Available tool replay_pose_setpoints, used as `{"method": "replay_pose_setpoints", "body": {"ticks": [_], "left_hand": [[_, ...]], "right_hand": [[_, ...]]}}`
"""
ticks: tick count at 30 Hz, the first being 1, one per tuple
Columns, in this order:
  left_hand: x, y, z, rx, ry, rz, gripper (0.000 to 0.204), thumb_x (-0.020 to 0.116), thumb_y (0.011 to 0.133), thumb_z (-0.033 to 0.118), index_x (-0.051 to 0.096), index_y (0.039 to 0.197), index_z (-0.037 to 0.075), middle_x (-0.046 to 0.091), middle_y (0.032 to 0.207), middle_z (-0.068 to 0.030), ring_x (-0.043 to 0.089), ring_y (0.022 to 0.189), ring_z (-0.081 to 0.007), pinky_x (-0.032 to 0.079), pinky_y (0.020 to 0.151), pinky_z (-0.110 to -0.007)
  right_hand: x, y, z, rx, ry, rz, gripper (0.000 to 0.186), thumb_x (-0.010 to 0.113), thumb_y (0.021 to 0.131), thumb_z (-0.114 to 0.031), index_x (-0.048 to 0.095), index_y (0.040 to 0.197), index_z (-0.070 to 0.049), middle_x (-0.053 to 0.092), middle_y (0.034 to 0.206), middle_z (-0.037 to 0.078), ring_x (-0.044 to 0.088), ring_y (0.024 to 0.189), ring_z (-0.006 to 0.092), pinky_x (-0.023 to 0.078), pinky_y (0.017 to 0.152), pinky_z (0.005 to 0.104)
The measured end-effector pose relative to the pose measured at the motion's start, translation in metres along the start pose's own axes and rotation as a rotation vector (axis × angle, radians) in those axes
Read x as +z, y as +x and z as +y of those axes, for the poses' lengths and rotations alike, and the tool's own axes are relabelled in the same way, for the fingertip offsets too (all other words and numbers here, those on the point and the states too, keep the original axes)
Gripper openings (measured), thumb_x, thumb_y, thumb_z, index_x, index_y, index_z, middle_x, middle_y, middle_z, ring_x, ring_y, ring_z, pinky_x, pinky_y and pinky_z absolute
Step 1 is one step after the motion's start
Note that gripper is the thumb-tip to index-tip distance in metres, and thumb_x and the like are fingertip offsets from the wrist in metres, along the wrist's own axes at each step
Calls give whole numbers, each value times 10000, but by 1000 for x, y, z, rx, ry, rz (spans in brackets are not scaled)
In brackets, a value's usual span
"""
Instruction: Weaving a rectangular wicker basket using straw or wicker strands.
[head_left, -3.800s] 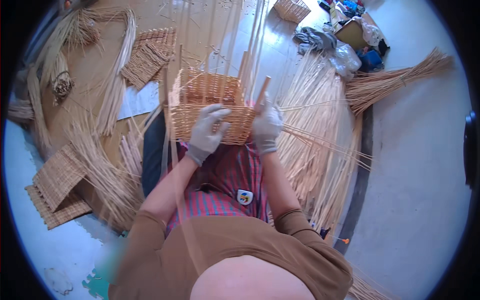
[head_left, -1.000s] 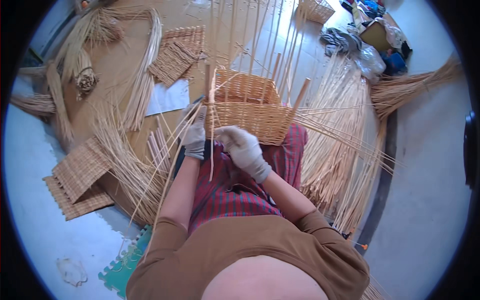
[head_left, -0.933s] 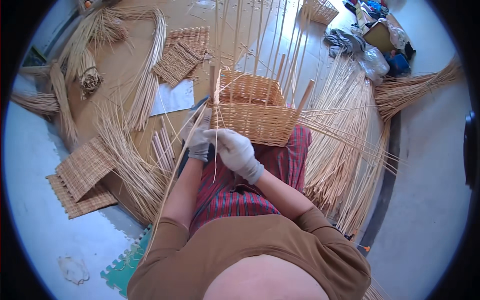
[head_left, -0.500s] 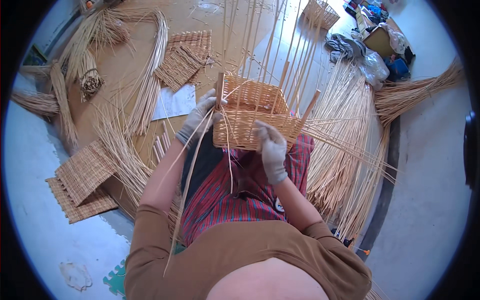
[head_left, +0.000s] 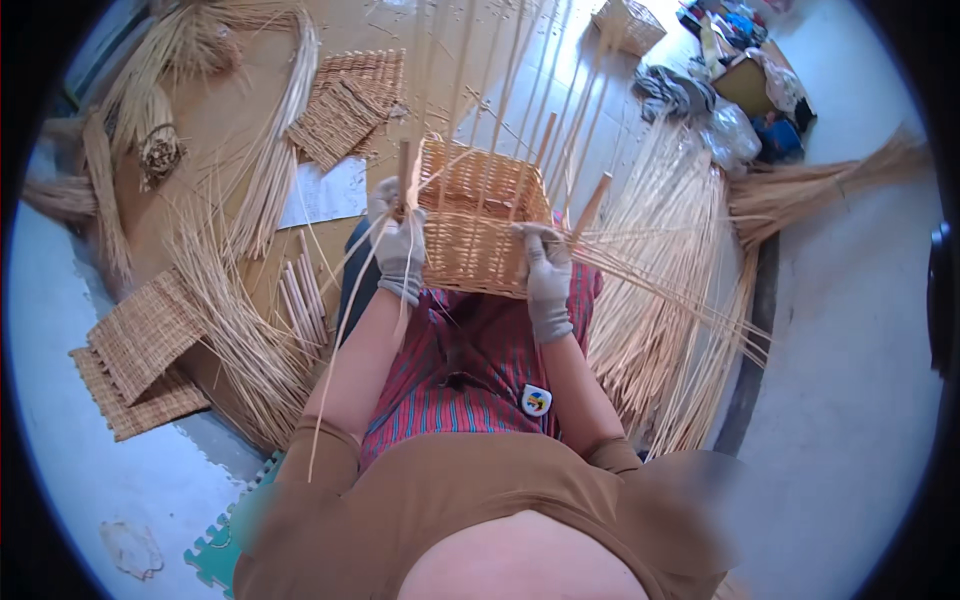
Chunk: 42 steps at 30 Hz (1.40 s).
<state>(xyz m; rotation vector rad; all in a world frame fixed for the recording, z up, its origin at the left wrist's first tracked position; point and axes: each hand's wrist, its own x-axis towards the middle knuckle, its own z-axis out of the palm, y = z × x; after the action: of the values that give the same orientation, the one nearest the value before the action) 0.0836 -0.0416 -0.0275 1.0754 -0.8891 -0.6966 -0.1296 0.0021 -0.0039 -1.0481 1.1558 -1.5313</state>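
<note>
A partly woven wicker basket is held above my lap, with long upright stakes rising from its rim and wooden posts at its corners. My left hand, in a pale grey work glove, grips the basket's left corner by the post, where loose strands trail down over my forearm. On the right, my gloved right hand is closed on the front wall's right end, fingers at the rim. Long weaving strands stick out to the right from beside that hand. The fingertips behind the basket are hidden.
Woven square panels lie at the left, more panels farther off beside a white paper sheet. Bundles of wicker rods spread at my right. A small finished-looking basket and a pile of bags lie at the back.
My right hand has moved from in front of the basket wall to its right end and gripped there. My left hand has shifted round the left corner, and the basket has turned slightly.
</note>
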Motion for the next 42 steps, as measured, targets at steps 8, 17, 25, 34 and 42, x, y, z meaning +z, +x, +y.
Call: {"method": "replay_pose_setpoints", "body": {"ticks": [8,17,25,34,42], "left_hand": [[14,-52,65,299,636,-565,683,723,848,71,439,1463,159,542,1367,-196,620,1154,-377,539,924,-445],[27,-56,51,378,1121,-654,807,693,822,104,393,1538,324,448,1449,-171,662,1021,-344,544,820,-465],[16,-58,53,385,726,-556,605,738,848,84,549,1411,200,445,1457,-191,553,1241,-412,504,999,-465],[3,-77,61,442,598,-551,270,654,923,47,684,1185,109,713,1065,-114,678,1031,-334,543,907,-427],[95,-69,63,228,870,-915,924,704,887,250,147,1624,276,278,1613,-169,683,993,-407,570,851,-491]], "right_hand": [[7,24,-28,47,-280,212,166,617,1016,-184,648,1059,-26,732,873,73,666,855,186,509,845,322],[6,66,-49,-630,-219,203,410,550,968,1,480,1371,19,731,998,91,626,699,109,537,624,289],[-56,-31,-43,239,-143,246,230,544,1068,-224,657,1177,-57,725,868,69,527,527,47,426,470,204],[3,-33,-44,291,-60,-175,216,589,1048,-202,666,1202,-71,701,834,18,576,614,51,454,546,204],[-39,26,-44,19,-228,126,328,626,1017,-202,600,1301,-39,710,920,73,633,697,130,520,638,296]]}}
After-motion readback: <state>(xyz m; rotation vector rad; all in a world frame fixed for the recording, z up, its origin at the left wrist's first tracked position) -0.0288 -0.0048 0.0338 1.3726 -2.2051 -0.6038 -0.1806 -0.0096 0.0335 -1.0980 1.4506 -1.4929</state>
